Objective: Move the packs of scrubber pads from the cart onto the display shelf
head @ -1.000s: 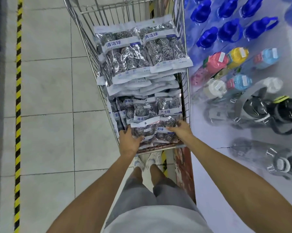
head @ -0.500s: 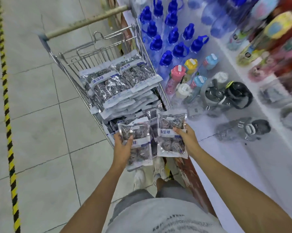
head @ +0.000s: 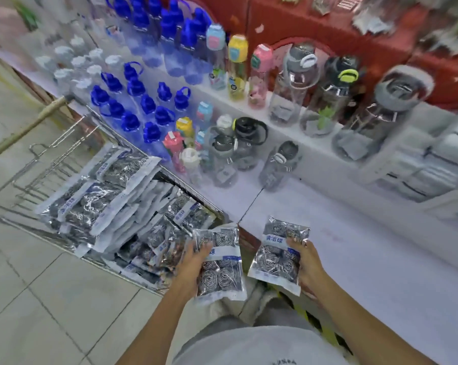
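Note:
My left hand grips a clear pack of steel scrubber pads by its left edge, just off the cart's near corner. My right hand holds a second pack of scrubber pads by its right edge, over the front lip of the white display shelf. The wire cart at left carries several more packs: a stack of large ones and smaller ones at the near end.
Blue-capped bottles, coloured children's bottles and large clear bottles crowd the shelf's back and left. Stacked grey boxes sit at right. A red panel rises behind. Tiled floor lies at left.
Both hands lifted a pack each out of the cart's near end and carried them right toward the shelf. My view swung from the cart to the shelf.

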Motion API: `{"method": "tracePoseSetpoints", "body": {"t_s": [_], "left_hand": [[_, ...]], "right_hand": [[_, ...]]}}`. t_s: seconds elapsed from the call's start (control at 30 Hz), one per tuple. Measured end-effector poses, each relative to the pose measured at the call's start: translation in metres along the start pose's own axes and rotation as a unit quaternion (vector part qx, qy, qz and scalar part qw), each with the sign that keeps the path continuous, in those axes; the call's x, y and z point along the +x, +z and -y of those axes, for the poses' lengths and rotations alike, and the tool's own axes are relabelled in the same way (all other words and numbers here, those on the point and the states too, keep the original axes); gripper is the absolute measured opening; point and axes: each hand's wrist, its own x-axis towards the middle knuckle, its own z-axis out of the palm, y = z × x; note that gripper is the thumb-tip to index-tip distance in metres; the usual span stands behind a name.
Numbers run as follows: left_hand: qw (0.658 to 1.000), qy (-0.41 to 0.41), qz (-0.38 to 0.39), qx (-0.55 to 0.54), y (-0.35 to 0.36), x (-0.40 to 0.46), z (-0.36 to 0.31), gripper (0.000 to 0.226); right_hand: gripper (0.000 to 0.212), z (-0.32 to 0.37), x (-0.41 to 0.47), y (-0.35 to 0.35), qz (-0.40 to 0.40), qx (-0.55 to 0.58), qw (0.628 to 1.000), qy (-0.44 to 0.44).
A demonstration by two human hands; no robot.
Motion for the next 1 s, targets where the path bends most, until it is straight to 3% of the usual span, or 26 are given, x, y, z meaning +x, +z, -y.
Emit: {"method": "tracePoseSetpoints", "body": {"t_s": [0.17, 0.33, 0.47, 0.57, 0.7, 1.0], "left_hand": [[0.988, 0.009, 0.12, 0.097, 0.092, -0.011, -0.026, 0.116], [0.97, 0.011, 0.143, 0.194, 0.179, -0.006, -0.035, 0.104], [0.944, 0.035, 0.173, 0.279, 0.229, 0.01, -0.041, 0.073], [0.936, 0.059, 0.16, 0.307, 0.253, 0.039, -0.043, 0.075], [0.94, 0.034, 0.132, 0.312, 0.272, 0.083, -0.039, 0.05], [0.933, 0.035, 0.116, 0.34, 0.316, 0.19, -0.034, 0.038]], "right_hand": [[0.049, 0.009, -0.014, -0.071, -0.06, 0.049, 0.997, -0.019], [0.043, 0.021, -0.011, -0.137, -0.081, 0.092, 0.992, -0.023], [0.041, 0.027, -0.001, -0.177, -0.081, 0.118, 0.99, -0.01], [0.04, 0.032, 0.018, -0.194, -0.101, 0.128, 0.987, 0.008], [0.034, 0.032, 0.049, -0.203, -0.119, 0.111, 0.987, 0.019], [0.055, 0.021, 0.148, -0.205, -0.188, 0.064, 0.98, 0.028]]}}
